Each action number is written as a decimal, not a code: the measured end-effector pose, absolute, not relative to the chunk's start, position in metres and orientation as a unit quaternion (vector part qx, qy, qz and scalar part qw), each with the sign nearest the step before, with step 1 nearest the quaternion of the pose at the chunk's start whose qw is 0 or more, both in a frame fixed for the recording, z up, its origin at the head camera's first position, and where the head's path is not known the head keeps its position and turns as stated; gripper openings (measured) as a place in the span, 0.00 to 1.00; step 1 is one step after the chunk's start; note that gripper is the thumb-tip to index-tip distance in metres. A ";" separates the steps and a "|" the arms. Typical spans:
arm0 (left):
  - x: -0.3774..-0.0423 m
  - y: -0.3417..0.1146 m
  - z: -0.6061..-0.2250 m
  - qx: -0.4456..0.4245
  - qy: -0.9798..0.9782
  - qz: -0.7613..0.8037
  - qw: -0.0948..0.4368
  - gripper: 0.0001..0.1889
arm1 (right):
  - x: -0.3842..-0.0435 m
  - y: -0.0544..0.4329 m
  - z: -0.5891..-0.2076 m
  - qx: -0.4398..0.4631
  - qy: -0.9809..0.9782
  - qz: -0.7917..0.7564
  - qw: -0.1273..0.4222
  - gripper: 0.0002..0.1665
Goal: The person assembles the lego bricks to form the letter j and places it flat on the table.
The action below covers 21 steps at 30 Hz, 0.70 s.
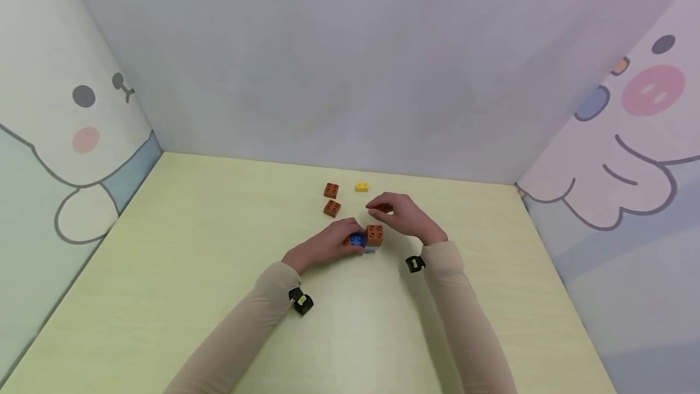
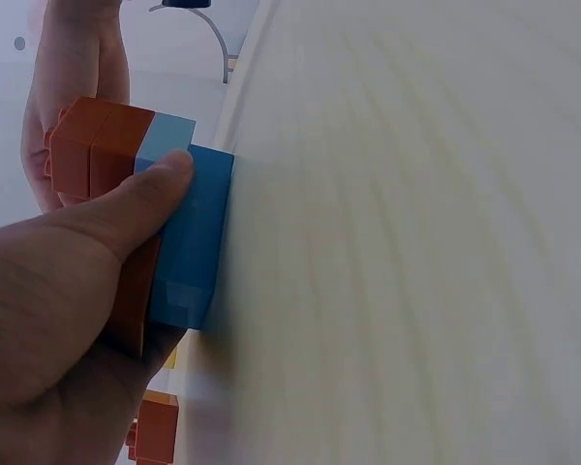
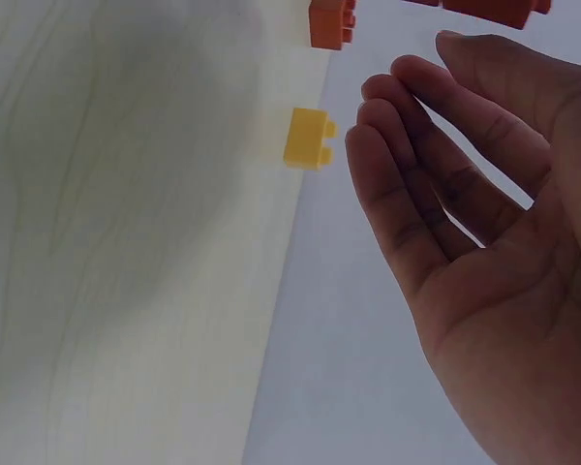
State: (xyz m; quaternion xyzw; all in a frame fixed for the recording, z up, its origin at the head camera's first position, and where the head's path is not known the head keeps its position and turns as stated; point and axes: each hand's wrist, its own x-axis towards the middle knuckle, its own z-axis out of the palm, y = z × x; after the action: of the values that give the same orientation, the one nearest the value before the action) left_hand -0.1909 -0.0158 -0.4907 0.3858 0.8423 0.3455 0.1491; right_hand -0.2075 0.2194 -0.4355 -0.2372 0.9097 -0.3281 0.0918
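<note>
A small assembly of toy building bricks (image 1: 374, 234) is in my left hand (image 1: 328, 242) near the middle of the table. The left wrist view shows a long blue brick (image 2: 196, 232) at its base, a light blue brick (image 2: 167, 139) on one end, and orange-brown bricks (image 2: 102, 145) stacked above that. My left thumb lies across the light blue brick's side, and the palm and fingers hide part of the assembly. Just right of the stack, my right hand (image 1: 407, 217) hovers with nothing in it, its fingers gently bent and the thumb apart from them.
Behind the hands lie two loose orange-brown bricks (image 1: 331, 190) and a small yellow brick (image 1: 361, 187). A grey wall (image 1: 328, 78) rises at the pale wooden table's (image 1: 229, 199) back edge. Side panels with cartoon animals (image 1: 629, 138) flank it.
</note>
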 end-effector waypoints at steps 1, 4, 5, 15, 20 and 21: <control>-0.191 -0.016 -0.491 0.387 0.842 0.346 0.149 0.20 | -0.211 0.218 -0.438 -0.236 0.909 -0.329 0.095 0.17; -0.191 -0.016 -0.491 0.390 0.842 0.343 0.147 0.20 | -0.219 0.213 -0.442 -0.240 0.908 -0.328 0.104 0.17; -0.191 -0.016 -0.491 0.391 0.841 0.343 0.146 0.20 | -0.221 0.212 -0.443 -0.243 0.908 -0.326 0.105 0.17; -0.191 -0.019 -0.490 0.400 0.841 0.341 0.128 0.20 | -0.240 0.189 -0.450 -0.257 0.901 -0.325 0.127 0.16; -0.190 -0.020 -0.489 0.399 0.843 0.340 0.123 0.20 | -0.249 0.179 -0.453 -0.267 0.899 -0.318 0.138 0.15; -0.190 -0.020 -0.489 0.399 0.843 0.340 0.123 0.20 | -0.251 0.177 -0.454 -0.270 0.899 -0.315 0.138 0.15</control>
State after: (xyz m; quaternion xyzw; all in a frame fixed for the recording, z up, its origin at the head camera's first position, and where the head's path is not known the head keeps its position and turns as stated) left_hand -0.1897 -0.0203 -0.4893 0.3994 0.8425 0.3400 0.1226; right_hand -0.2514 0.1773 -0.4541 -0.2703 0.8993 -0.3149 0.1384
